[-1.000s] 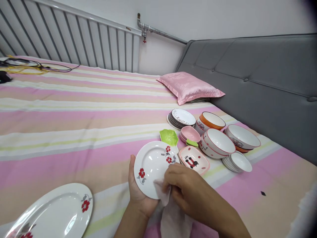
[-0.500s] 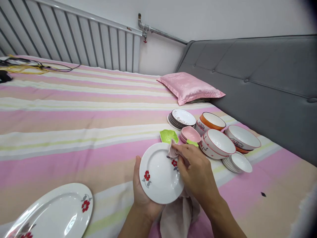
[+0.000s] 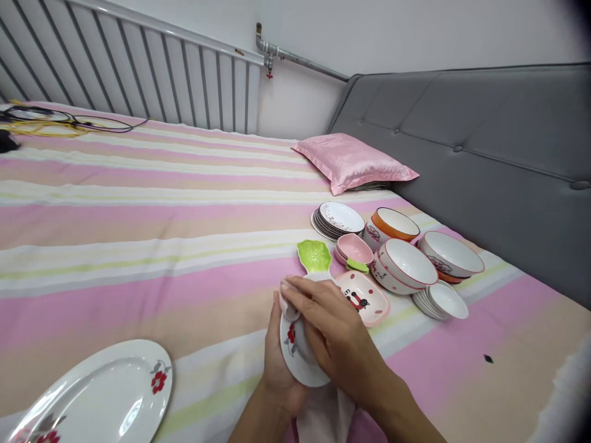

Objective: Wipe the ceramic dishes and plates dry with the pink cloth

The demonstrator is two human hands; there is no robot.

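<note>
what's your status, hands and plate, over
Left hand holding flowered plate. Right hand holding cloth against its face, near the rim. Cat-print dish just beyond, partly hidden.

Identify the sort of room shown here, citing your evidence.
Probably a bedroom, judging by the gray buttoned headboard, the pink pillow and the striped sheet.

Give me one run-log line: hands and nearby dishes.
left hand: holds round plate | right hand: holds cloth against plate | nearby: green dish, cat-print dish, oval plate
</note>
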